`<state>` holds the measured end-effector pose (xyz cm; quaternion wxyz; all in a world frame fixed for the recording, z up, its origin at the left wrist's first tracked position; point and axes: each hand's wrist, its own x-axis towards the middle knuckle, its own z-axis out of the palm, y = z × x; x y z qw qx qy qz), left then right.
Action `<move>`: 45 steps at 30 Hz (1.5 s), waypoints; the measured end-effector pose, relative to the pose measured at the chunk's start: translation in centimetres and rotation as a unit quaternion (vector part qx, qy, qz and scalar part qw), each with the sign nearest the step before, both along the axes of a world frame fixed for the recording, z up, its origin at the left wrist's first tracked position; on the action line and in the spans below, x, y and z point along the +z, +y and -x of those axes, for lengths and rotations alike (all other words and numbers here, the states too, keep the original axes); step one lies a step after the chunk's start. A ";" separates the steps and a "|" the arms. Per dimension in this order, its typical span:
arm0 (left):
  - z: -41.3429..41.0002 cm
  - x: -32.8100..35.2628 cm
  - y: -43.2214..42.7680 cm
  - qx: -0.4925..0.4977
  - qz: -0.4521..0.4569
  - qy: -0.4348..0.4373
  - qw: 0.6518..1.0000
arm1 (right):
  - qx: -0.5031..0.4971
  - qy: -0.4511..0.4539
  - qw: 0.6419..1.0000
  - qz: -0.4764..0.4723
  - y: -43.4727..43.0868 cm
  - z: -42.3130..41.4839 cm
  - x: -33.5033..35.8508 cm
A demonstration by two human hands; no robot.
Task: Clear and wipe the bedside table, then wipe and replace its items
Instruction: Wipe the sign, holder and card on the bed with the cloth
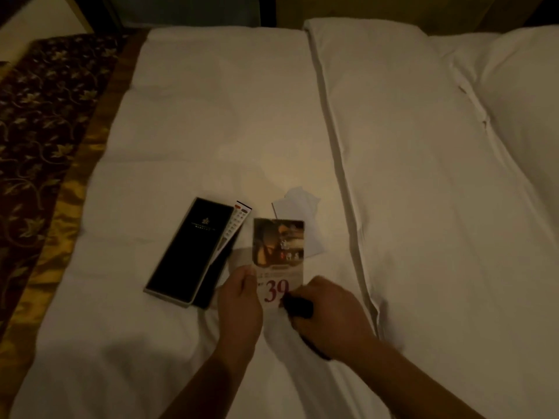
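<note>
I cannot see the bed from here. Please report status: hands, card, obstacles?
Left hand grips card. Right hand holds dark cloth against it. Folder, remote lie beside, not blocking.

remote [235,228]: partly hidden by folder [187,252] | dark thing [298,306] in right hand [329,319]: unidentifiable

Reaches forward, left hand [240,297] pinching a card [279,252] edge, right hand [328,313] knuckles-up, curled round a dark cloth [298,306].
</note>
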<state>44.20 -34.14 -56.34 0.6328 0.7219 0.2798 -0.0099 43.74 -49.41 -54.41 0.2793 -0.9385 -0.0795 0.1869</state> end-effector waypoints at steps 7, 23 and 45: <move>1.4 0.6 -0.7 -0.075 -0.004 -0.005 0.997 | -0.001 -0.056 0.996 -0.070 0.9 1.8 0.4; 2.8 0.7 -0.5 -0.098 0.086 0.096 0.987 | -0.045 -0.113 0.992 -0.006 -1.3 0.5 0.1; 3.9 1.7 0.3 -0.172 0.056 0.110 0.977 | -0.104 -0.165 0.981 -0.005 -1.1 1.2 -0.5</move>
